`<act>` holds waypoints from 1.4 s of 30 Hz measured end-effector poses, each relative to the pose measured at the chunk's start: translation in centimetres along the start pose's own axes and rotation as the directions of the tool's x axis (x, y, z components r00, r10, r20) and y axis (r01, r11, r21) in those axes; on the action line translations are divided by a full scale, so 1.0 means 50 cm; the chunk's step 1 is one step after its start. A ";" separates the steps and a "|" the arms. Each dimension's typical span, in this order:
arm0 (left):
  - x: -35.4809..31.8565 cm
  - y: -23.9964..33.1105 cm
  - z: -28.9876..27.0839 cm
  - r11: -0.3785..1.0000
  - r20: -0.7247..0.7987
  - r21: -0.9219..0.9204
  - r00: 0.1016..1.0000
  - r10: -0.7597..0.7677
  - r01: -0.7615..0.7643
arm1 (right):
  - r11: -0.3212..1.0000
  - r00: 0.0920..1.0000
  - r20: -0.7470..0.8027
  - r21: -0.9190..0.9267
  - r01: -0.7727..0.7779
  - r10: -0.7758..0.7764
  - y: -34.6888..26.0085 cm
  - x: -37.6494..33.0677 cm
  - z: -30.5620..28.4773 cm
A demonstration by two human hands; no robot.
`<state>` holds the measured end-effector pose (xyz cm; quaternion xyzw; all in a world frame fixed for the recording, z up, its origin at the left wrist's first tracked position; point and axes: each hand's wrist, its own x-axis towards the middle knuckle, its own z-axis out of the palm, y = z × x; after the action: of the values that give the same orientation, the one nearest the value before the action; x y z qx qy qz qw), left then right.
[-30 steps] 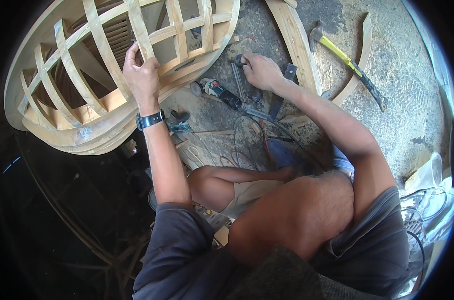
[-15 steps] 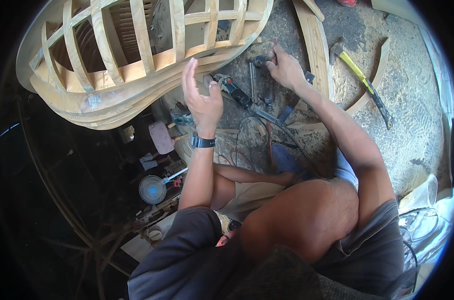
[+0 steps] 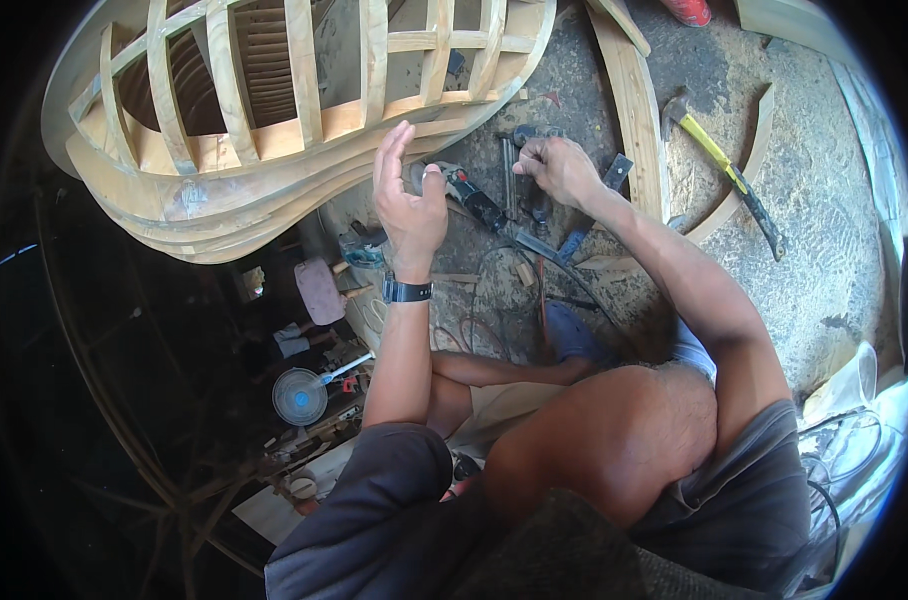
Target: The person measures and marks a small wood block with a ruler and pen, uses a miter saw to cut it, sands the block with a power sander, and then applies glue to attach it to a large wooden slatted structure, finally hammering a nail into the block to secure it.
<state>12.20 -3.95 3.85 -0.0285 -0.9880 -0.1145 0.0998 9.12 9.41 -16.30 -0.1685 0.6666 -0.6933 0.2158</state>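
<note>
My left hand (image 3: 412, 215) is raised beside the slatted wooden frame (image 3: 304, 130), its fingers stretched up and the thumb apart. It holds nothing, and a dark watch is on that wrist. Over the stone-grey floor, my right hand (image 3: 566, 172) has its fingers curled together. What they hold, if anything, is hidden. Close to its fingertips lies a narrow metal bar (image 3: 508, 165). A dark power tool with a red switch (image 3: 479, 205) rests between the two hands. A dark flat bar (image 3: 616, 172) lies just past the right wrist.
A hammer with a yellow and black handle (image 3: 722, 160) lies at the right, by a curved wooden strip (image 3: 742, 185). A long plank (image 3: 629, 110) runs along the floor. A small fan (image 3: 300, 397) stands lower left. Cords cross the floor near my foot.
My right hand has drawn back toward me and to the left, its extended fingers now curled in. A small reddish piece lies on the floor beyond it. My left hand stays raised.
</note>
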 end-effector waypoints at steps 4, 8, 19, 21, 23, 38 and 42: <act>0.045 -0.001 -0.003 0.998 -0.092 -0.064 0.996 0.001 -0.007 | 0.996 0.992 -0.086 -0.043 0.084 -0.088 -0.010 0.015 0.003; 0.119 0.009 -0.009 0.989 -0.173 0.081 0.975 0.136 -0.124 | 0.997 0.982 -0.181 0.030 0.067 -0.060 -0.045 0.043 -0.031; 0.282 -0.030 -0.020 0.962 0.087 0.265 0.992 -0.092 0.066 | 0.929 0.958 0.283 -0.362 0.072 0.036 0.017 -0.127 0.034; 0.289 -0.033 -0.020 0.961 0.110 0.246 0.981 -0.158 0.127 | 0.944 0.980 0.191 -0.310 0.117 -0.059 0.031 -0.158 0.037; 0.293 -0.026 -0.013 0.967 0.126 0.195 0.974 -0.189 0.162 | 0.936 0.988 -0.094 -0.341 0.086 -0.124 0.029 -0.159 -0.011; 0.279 -0.019 0.020 0.994 -0.188 0.112 0.982 0.024 -0.002 | 0.703 0.891 -0.451 -0.650 -0.289 -0.052 0.161 -0.142 -0.291; 0.129 0.033 0.104 0.996 -0.413 -0.011 0.907 0.079 -0.092 | 0.977 0.904 -0.424 -0.207 -0.041 -0.052 -0.020 -0.071 -0.267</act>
<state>5.04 -0.91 0.55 -0.0487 -0.9407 -0.1286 0.3100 5.11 22.69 -15.84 -0.0365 0.7669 -0.6392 0.0436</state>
